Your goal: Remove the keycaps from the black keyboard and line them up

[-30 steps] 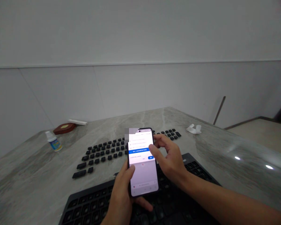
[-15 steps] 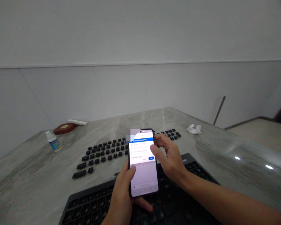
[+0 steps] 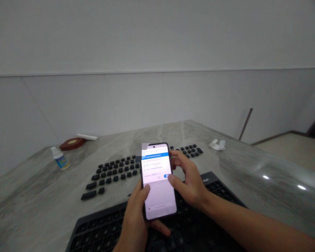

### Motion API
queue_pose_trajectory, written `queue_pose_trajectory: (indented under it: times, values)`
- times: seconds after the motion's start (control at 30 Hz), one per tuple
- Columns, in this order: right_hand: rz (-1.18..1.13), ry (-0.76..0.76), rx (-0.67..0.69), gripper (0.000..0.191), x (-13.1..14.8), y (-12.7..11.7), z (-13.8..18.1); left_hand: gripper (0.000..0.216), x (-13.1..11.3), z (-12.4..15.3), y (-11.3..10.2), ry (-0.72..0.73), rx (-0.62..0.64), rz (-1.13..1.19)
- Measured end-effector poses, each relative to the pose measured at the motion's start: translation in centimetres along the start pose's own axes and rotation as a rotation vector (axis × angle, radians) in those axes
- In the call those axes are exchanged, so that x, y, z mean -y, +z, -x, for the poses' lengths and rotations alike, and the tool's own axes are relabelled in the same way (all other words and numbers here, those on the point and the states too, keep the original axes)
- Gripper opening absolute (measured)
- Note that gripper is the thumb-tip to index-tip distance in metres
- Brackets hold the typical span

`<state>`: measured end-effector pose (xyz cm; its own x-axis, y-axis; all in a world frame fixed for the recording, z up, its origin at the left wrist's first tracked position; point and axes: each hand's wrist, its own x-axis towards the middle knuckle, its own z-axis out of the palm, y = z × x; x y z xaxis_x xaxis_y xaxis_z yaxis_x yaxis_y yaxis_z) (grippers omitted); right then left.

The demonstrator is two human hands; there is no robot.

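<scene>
My left hand (image 3: 136,218) grips a smartphone (image 3: 158,182) from below and from the left, with its lit white screen facing me. My right hand (image 3: 187,180) cups the phone's right edge; the thumb rests on the screen near a blue button and the fingers curl behind the top right. Both hands hover above a black keyboard frame (image 3: 99,231) near the front edge of the table. Behind the phone, several loose black keycaps (image 3: 112,171) lie in rows on the grey marble table (image 3: 28,196).
A small white bottle with a blue label (image 3: 60,158) stands at the left. Behind it are a reddish-brown round-cornered object (image 3: 72,143) and a flat white stick (image 3: 87,137). A crumpled white tissue (image 3: 217,144) lies at the right. A white wall bounds the table's far side.
The phone shifted slightly left and tilted. My right thumb slid down the screen to the blue button, and the page content scrolled upward.
</scene>
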<state>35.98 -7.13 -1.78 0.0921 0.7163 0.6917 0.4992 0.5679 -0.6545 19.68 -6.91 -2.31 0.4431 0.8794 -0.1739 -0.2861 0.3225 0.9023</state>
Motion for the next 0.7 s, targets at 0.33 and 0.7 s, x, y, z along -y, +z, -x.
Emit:
queue_pose_trajectory:
  times: [0.33, 0.7]
  values:
    - [-0.003, 0.003, -0.007, 0.042, -0.12, 0.03, 0.12, 0.071, 0.12, -0.10, -0.04, -0.018, -0.006, 0.034]
    - [-0.011, -0.001, -0.006, 0.042, 0.04, 0.06, -0.01, 0.068, 0.25, -0.20, -0.14, -0.004, -0.002, 0.035]
